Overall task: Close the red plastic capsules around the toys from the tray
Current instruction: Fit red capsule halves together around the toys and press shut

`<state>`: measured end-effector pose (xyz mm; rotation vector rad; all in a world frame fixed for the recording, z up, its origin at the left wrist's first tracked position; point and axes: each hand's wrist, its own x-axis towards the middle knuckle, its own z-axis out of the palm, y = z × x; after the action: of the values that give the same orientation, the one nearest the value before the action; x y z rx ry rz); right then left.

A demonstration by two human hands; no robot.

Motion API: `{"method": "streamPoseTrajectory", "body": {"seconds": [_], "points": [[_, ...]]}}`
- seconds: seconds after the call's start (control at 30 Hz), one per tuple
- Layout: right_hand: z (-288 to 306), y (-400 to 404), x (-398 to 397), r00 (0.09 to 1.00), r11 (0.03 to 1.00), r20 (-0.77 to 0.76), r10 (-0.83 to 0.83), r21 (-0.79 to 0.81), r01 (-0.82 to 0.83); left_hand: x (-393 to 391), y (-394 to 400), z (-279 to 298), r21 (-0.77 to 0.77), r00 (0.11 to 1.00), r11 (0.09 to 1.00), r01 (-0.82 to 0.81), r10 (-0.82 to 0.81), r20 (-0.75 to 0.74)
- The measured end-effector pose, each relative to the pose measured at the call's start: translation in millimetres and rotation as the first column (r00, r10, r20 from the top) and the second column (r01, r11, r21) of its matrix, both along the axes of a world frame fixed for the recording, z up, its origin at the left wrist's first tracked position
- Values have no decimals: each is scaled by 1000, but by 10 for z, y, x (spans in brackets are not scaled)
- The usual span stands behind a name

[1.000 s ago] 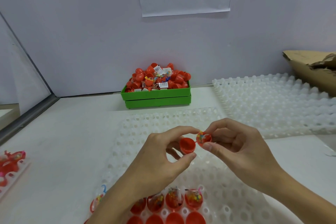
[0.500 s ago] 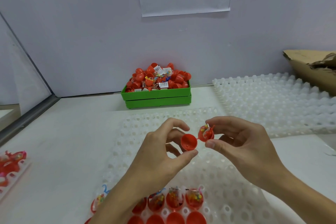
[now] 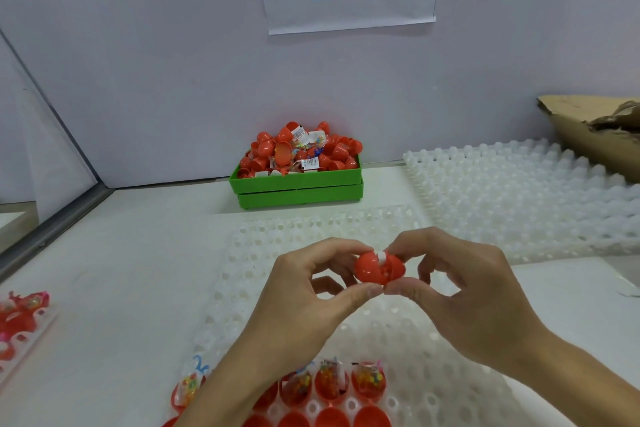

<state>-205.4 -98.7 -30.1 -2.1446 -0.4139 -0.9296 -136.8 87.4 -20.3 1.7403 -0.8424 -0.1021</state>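
A red capsule [image 3: 379, 268] is pinched between the left hand [image 3: 304, 291] and the right hand [image 3: 464, 291] above the white tray [image 3: 433, 357], its halves nearly joined with a white slip caught at the seam. Filled, uncapped halves [image 3: 367, 381] are left waiting in the tray's near row, so much work appears to remain. A green bin [image 3: 299, 184] heaped with capsules is seen by the wall.

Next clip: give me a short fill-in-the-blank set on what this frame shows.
1. Both hands, left hand and right hand, hold one ____ capsule.
2. The pile of capsules at the back sits in a ____ bin.
3. The open capsule halves with toys stand in a white ____.

Missing: red; green; tray
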Motion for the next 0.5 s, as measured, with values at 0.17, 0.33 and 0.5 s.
{"method": "streamPoseTrajectory", "body": {"seconds": [0.17,0.33,0.5], "points": [[12,-28,-21,999,995,36,-13,-94,16,-5,4,17,-37,1000,999,24,-25,-13],[4,-25,-9,998,992,69,-10,-125,19,-15,-5,18,-51,999,998,40,-41,-27],[9,-36,-18,998,993,57,4,-116,3,-14,-8,13,-49,998,997,54,-56,-42]]}}
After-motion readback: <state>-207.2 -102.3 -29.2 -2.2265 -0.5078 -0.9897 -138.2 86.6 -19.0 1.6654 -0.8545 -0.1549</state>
